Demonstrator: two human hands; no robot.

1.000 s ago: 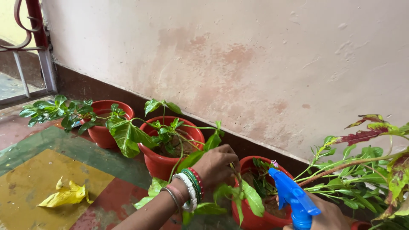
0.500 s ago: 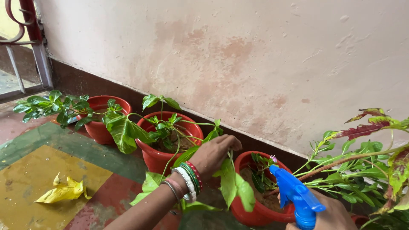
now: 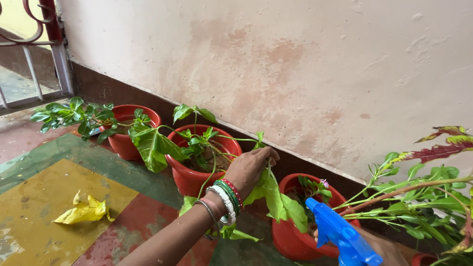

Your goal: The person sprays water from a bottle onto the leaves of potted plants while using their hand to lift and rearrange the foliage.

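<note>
Blue spray bottle (image 3: 345, 239) sits gripped in the right hand (image 3: 387, 249); left hand (image 3: 251, 167) pinches a green stem (image 3: 270, 172) beside red pots (image 3: 197, 175).

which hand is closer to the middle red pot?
Left. The left hand holds a leafy stem just right of the middle red pot, near its rim. The right hand grips the blue spray bottle well to the right, beyond the next red pot.

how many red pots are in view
3 for sure: one far left, one in the middle behind the left hand, one lower right. A red rim at the bottom right may be a fourth.
</note>
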